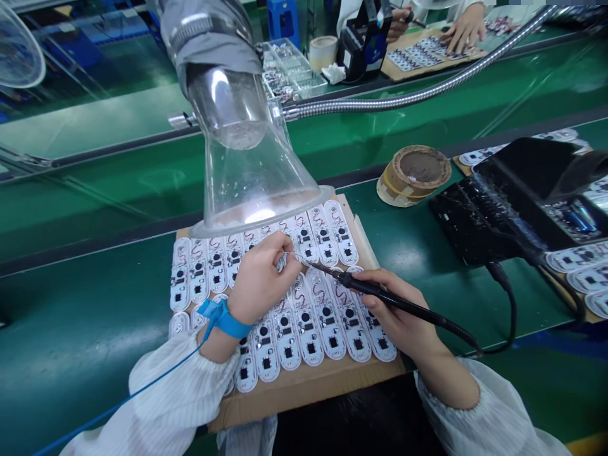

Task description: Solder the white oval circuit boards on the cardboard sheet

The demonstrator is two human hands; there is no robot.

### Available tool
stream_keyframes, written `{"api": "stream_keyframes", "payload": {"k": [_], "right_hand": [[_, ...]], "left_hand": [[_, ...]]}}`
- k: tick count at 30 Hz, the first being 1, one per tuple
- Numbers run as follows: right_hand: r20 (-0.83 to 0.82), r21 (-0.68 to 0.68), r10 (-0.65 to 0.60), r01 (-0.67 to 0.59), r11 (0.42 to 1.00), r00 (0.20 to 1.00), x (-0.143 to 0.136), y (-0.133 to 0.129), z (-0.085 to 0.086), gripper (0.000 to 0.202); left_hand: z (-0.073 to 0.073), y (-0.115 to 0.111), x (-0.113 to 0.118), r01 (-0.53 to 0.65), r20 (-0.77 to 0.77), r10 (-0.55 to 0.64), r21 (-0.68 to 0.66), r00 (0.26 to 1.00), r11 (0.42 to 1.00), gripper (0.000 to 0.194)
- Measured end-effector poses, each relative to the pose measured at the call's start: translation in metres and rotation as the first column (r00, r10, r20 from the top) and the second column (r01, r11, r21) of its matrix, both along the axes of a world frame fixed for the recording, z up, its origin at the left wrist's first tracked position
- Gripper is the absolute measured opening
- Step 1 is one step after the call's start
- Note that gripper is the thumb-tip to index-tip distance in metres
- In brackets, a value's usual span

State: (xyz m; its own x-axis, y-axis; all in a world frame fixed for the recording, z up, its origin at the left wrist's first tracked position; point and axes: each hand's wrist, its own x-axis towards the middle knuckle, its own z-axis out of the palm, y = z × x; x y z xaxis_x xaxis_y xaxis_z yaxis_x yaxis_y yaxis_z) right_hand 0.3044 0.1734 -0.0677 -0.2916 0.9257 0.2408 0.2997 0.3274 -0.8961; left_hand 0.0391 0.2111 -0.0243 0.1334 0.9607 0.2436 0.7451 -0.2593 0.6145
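Two rows of white oblong circuit boards (pixel 323 320) lie side by side on a cardboard sheet (pixel 308 383). My left hand (pixel 261 278), with a blue wrist strap (pixel 223 318) and its cord, pinches a thin solder wire (pixel 291 255) over the boards. My right hand (pixel 396 313) grips a black soldering iron (pixel 380 292) like a pen. The iron's tip meets the wire's end near the gap between the two rows. A clear fume-extraction funnel (pixel 247 171) hangs just above the far row.
A flexible metal hose (pixel 427 88) runs right from the funnel. A brown tape roll (pixel 414 174) and a black soldering station (pixel 513 202) with its cable sit to the right, by more boards (pixel 577 266). Across the green conveyor (pixel 95 190), another person's hands (pixel 463 28) handle boards.
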Motion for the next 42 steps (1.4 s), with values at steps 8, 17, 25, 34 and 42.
{"api": "stream_keyframes", "payload": {"k": [8, 17, 25, 34, 42], "right_hand": [[-0.189, 0.075, -0.051, 0.067, 0.995, 0.981, 0.003, -0.002, 0.009, 0.026], [0.147, 0.268, 0.007, -0.047, 0.962, 0.989, -0.038, -0.006, 0.053, 0.009], [0.194, 0.37, -0.092, 0.014, 0.929, 0.977, -0.031, -0.008, 0.046, 0.014], [0.149, 0.217, -0.101, 0.067, 0.974, 0.984, -0.044, -0.019, 0.04, 0.024], [0.025, 0.078, -0.218, 0.215, 0.973, 0.976, -0.052, -0.018, 0.031, 0.03]], "left_hand": [[0.02, -0.007, 0.002, 0.045, -0.003, -0.045, 0.027, 0.999, 0.999, 0.009], [0.074, -0.047, 0.024, 0.307, 0.121, -0.287, -0.192, 0.95, 0.932, 0.005], [0.043, -0.095, -0.031, 0.107, 0.196, -0.049, -0.299, 0.979, 0.948, 0.011], [0.019, -0.059, -0.137, -0.061, -0.031, 0.078, 0.37, 0.996, 0.927, 0.014], [-0.01, -0.019, -0.146, -0.025, -0.002, 0.028, 0.333, 1.0, 0.943, 0.004]]}}
